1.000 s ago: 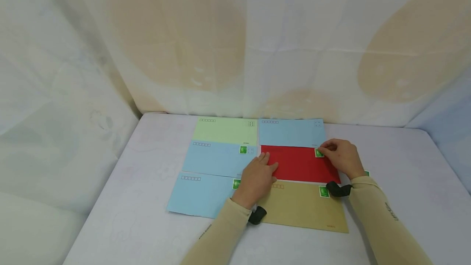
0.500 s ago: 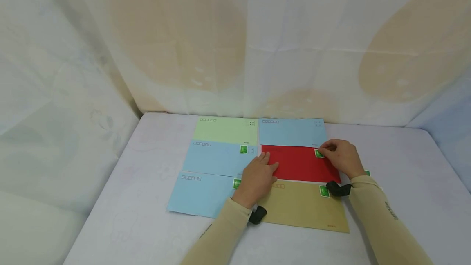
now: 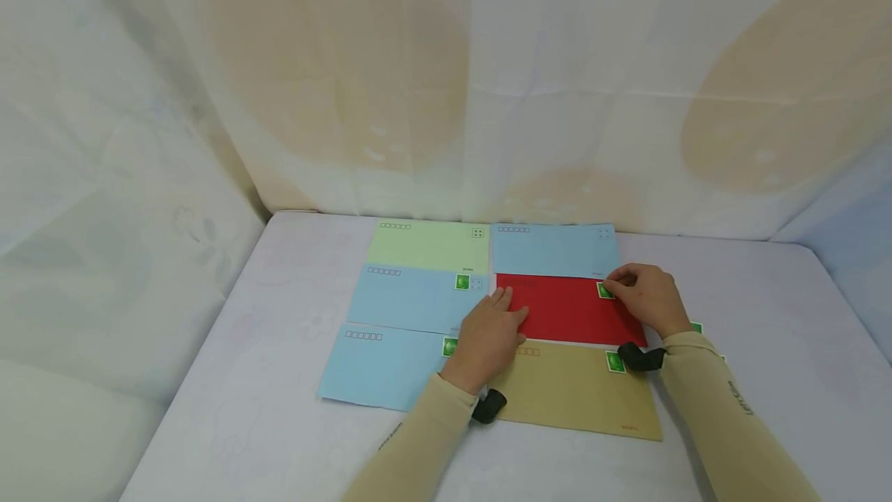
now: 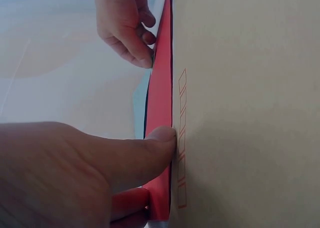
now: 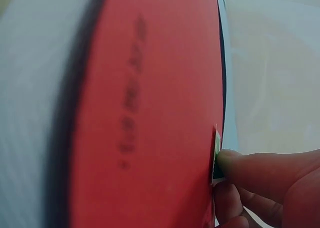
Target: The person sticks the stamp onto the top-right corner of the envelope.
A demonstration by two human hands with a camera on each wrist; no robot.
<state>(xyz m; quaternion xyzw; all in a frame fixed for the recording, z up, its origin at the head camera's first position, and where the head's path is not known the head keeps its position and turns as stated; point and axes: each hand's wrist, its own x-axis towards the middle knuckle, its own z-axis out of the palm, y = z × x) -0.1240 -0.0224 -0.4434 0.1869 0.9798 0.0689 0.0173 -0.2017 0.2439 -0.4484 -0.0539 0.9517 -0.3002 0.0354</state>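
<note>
A red envelope (image 3: pixel 571 316) lies in the right column of envelopes. My left hand (image 3: pixel 479 345) rests on its left end with the fingers spread fairly straight; in the left wrist view the thumb reaches the edge beside the tan envelope (image 4: pixel 250 112). At the red envelope's upper right corner, my right hand (image 3: pixel 650 299) pinches a small green postage stamp (image 3: pixel 603 292) with white edges. Seen from the right wrist, thumb and finger hold the stamp (image 5: pixel 217 155) close over the red paper, its edge tilted up.
Left column: a light green envelope (image 3: pixel 428 246) and two blue envelopes (image 3: pixel 407 304), the blue ones stamped. A blue envelope (image 3: pixel 554 252) lies above the red one. The tan envelope bears a stamp (image 3: pixel 615 362). Another stamp (image 3: pixel 697 328) shows behind the right wrist on the white tablecloth (image 3: pixel 244 378).
Both hands stay almost where they were, the right one still pinching the stamp at the red envelope's corner. The whole scene shifts very slightly in the head view.
</note>
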